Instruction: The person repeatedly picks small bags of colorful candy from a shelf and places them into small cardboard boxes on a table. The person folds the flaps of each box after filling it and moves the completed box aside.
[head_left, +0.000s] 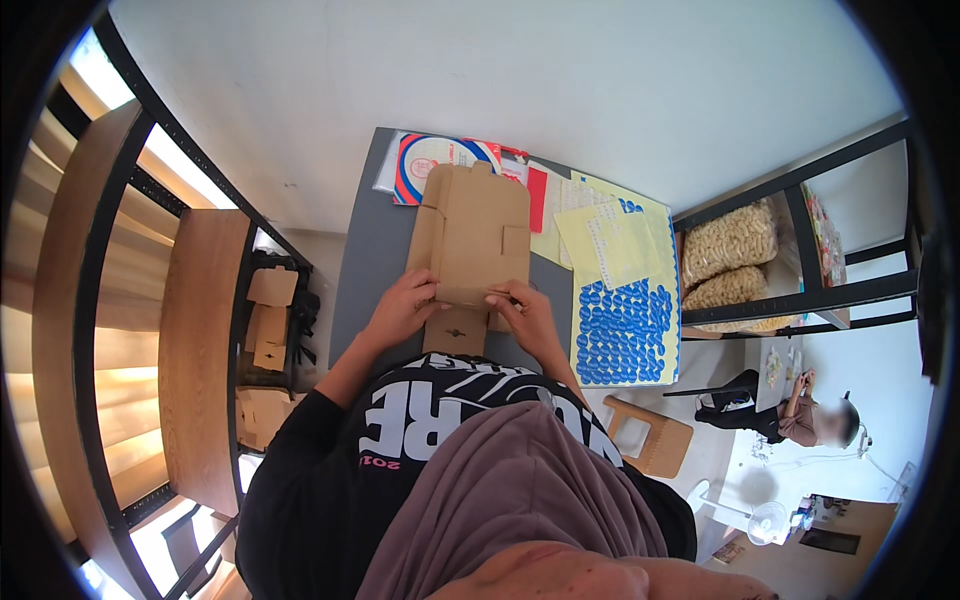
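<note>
A brown cardboard box (pixel 470 230), partly folded, lies on the grey table (pixel 362 255) in front of me. Its side flaps stand up along the left, and a small flap sits at its right side. My left hand (pixel 405 305) grips the near left corner, fingers bent over the edge. At the near right corner my right hand (pixel 523 312) pinches the same edge between thumb and fingers. A cardboard flap (pixel 455 333) with a small dark slot hangs toward my body below the hands.
Yellow sheets with blue oval stickers (pixel 625 335) cover the table's right side. Behind the box lie printed packs (pixel 420 155). A black-framed shelf (pixel 800 290) holds bags of pale packing peanuts (pixel 730 245). Folded cartons (pixel 268 335) sit at left. A person (pixel 800 415) is at far right.
</note>
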